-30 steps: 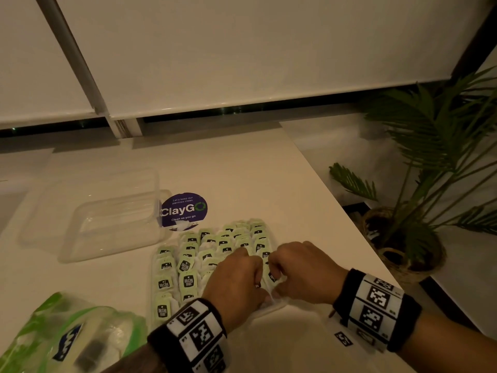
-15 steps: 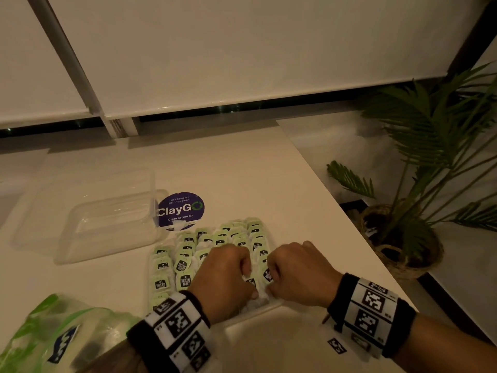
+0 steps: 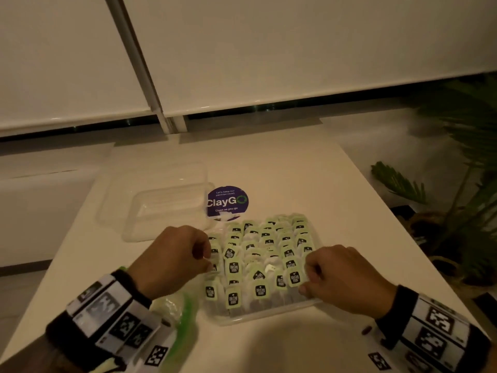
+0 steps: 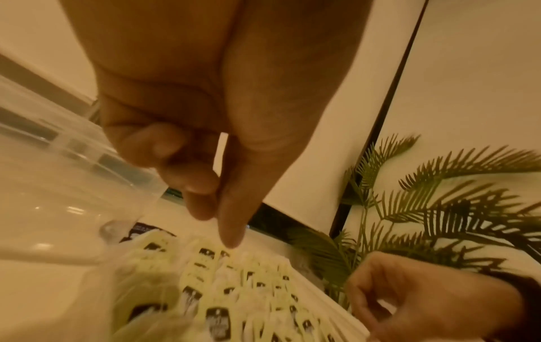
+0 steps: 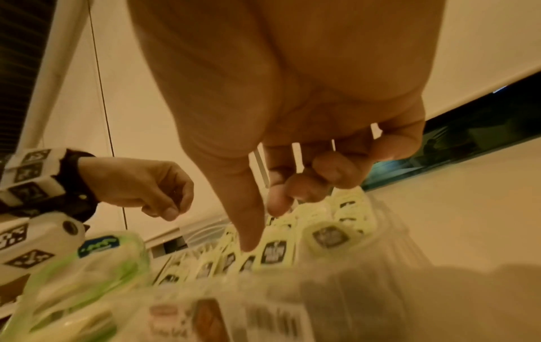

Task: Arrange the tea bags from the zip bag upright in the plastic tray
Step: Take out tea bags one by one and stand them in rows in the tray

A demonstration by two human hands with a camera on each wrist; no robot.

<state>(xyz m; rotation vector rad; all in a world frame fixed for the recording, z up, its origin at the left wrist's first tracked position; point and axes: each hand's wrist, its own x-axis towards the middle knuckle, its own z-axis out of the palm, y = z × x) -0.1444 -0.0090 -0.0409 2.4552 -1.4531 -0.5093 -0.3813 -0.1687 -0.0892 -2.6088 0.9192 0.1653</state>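
Rows of green-tagged tea bags [image 3: 265,254] stand upright in a clear plastic tray [image 3: 243,320] near the front edge of a white table [image 3: 309,179]. The left hand [image 3: 172,261] hovers at the tray's left side and the right hand [image 3: 347,278] at its right, both with fingers curled and nothing visibly held. The zip bag [image 3: 177,316] lies by the left wrist, at the tray's front left corner.

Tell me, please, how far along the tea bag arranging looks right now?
Nearly done, it seems. Done: the plastic tray holds rows of tea bags with tags up. In hand: the left hand and right hand sit at opposite sides of the tray, fingers curled, apparently tidying. Left: the zip bag beside the left wrist; its contents are unclear.
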